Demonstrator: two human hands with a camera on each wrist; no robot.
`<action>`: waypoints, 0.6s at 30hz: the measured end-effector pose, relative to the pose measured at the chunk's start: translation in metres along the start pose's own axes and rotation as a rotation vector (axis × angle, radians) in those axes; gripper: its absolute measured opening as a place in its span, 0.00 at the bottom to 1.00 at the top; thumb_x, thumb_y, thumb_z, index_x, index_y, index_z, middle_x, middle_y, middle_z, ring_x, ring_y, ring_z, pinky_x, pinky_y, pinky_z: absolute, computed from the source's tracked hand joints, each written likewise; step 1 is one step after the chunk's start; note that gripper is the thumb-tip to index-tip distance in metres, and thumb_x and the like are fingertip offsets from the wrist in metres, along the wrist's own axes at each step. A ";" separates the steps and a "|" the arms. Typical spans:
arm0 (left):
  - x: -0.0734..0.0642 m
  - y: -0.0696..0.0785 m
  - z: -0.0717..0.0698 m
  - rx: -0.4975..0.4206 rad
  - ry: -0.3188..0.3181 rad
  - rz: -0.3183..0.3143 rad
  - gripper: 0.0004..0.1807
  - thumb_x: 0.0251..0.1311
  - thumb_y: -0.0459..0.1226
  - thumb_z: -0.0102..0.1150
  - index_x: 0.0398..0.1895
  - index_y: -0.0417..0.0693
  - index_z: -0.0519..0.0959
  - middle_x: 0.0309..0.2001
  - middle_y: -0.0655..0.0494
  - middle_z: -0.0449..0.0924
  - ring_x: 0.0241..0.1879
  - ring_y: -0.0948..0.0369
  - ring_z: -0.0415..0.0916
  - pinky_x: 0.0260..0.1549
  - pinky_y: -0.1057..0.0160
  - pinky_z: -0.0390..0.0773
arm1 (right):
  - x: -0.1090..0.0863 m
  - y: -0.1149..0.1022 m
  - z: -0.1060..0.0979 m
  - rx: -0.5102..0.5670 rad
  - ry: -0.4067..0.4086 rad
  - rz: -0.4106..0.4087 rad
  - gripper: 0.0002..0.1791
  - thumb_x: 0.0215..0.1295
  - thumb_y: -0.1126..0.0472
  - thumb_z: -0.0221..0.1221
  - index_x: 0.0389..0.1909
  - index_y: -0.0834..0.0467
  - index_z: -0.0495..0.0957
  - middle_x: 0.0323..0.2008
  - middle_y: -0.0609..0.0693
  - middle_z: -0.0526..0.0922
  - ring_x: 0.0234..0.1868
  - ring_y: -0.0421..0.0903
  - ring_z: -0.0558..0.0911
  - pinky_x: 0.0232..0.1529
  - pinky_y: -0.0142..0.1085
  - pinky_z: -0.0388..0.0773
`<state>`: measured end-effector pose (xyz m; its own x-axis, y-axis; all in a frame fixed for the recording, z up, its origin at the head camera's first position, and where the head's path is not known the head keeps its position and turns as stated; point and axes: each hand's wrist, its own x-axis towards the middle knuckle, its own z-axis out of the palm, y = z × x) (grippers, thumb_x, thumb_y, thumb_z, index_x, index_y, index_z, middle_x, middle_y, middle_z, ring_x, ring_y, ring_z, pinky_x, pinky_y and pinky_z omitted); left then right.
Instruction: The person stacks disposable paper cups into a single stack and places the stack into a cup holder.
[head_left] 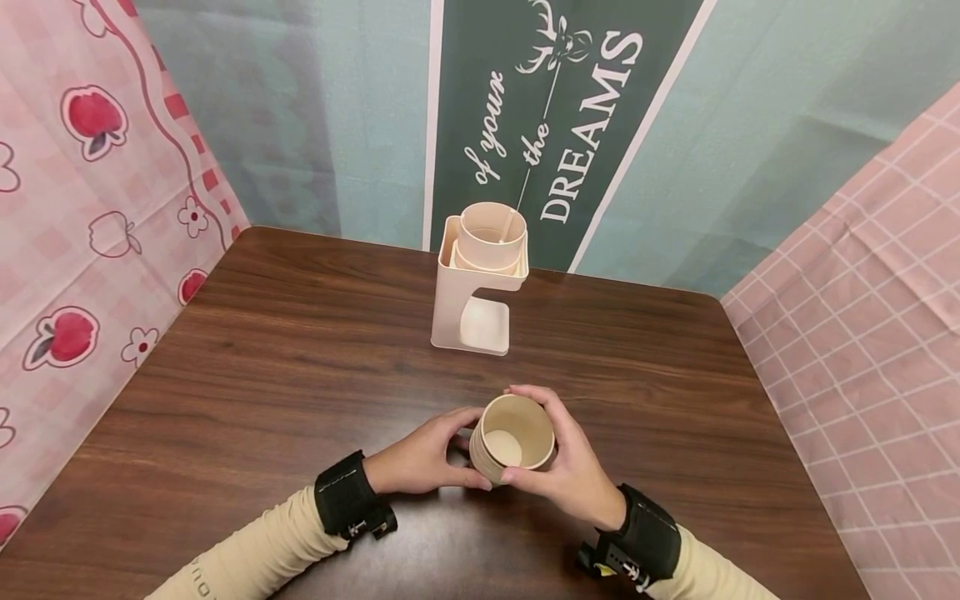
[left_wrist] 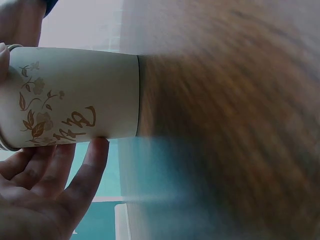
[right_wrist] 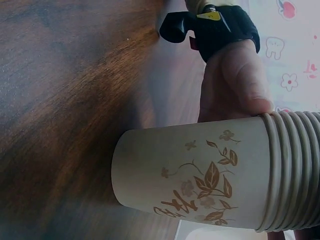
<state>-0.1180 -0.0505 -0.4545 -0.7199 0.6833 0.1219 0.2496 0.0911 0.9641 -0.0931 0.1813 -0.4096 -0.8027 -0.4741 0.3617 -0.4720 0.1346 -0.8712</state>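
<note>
Both hands hold a stack of nested paper cups [head_left: 522, 421] low over the near middle of the table, mouths tilted up toward the head camera. The left hand [head_left: 420, 457] has thumb and fingers around the stack's left side. From the right, the right hand [head_left: 577, 475] grips near the rim, its thumb at the near edge and its fingers at the far side. In the right wrist view, the cups [right_wrist: 200, 175] show several stacked rims and a brown flower print. The left wrist view shows a printed cup wall [left_wrist: 90, 90] and the left hand's fingers [left_wrist: 87, 175] against it.
Beyond the hands, a pale pink cup dispenser [head_left: 450, 304] with a round tube [head_left: 487, 246] on top stands near the table's back edge. The brown wooden table [head_left: 300, 333] is bordered by a printed curtain [head_left: 97, 208], a teal backdrop [head_left: 360, 108] and a pink checked cloth [head_left: 885, 333].
</note>
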 end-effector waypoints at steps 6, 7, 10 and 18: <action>-0.001 -0.001 0.000 0.005 0.001 0.004 0.42 0.53 0.35 0.78 0.71 0.42 0.68 0.64 0.51 0.74 0.56 0.61 0.80 0.56 0.62 0.80 | 0.001 0.001 0.001 -0.004 -0.005 0.007 0.48 0.49 0.66 0.78 0.71 0.60 0.64 0.64 0.56 0.74 0.60 0.51 0.77 0.56 0.35 0.79; -0.001 -0.001 0.000 0.005 0.002 0.003 0.42 0.53 0.35 0.78 0.70 0.42 0.68 0.64 0.51 0.74 0.56 0.61 0.80 0.56 0.62 0.80 | 0.001 0.001 0.001 -0.004 -0.005 0.010 0.49 0.49 0.66 0.78 0.71 0.61 0.63 0.63 0.56 0.74 0.60 0.51 0.77 0.56 0.35 0.79; 0.000 -0.001 0.000 0.006 0.006 0.002 0.42 0.53 0.35 0.79 0.70 0.41 0.68 0.64 0.51 0.74 0.56 0.61 0.79 0.56 0.62 0.80 | 0.001 0.000 0.001 -0.009 -0.008 0.016 0.49 0.48 0.68 0.78 0.71 0.62 0.63 0.63 0.56 0.74 0.60 0.51 0.77 0.56 0.35 0.78; -0.001 -0.001 0.000 0.007 0.008 -0.004 0.42 0.53 0.35 0.79 0.70 0.42 0.69 0.65 0.51 0.74 0.57 0.61 0.78 0.56 0.63 0.80 | -0.001 0.000 0.001 -0.030 -0.026 0.033 0.49 0.50 0.71 0.76 0.72 0.58 0.63 0.65 0.60 0.71 0.61 0.50 0.75 0.56 0.35 0.77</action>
<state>-0.1180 -0.0509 -0.4559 -0.7264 0.6768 0.1197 0.2507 0.0988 0.9630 -0.0920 0.1807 -0.4102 -0.8083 -0.4916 0.3239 -0.4565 0.1761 -0.8721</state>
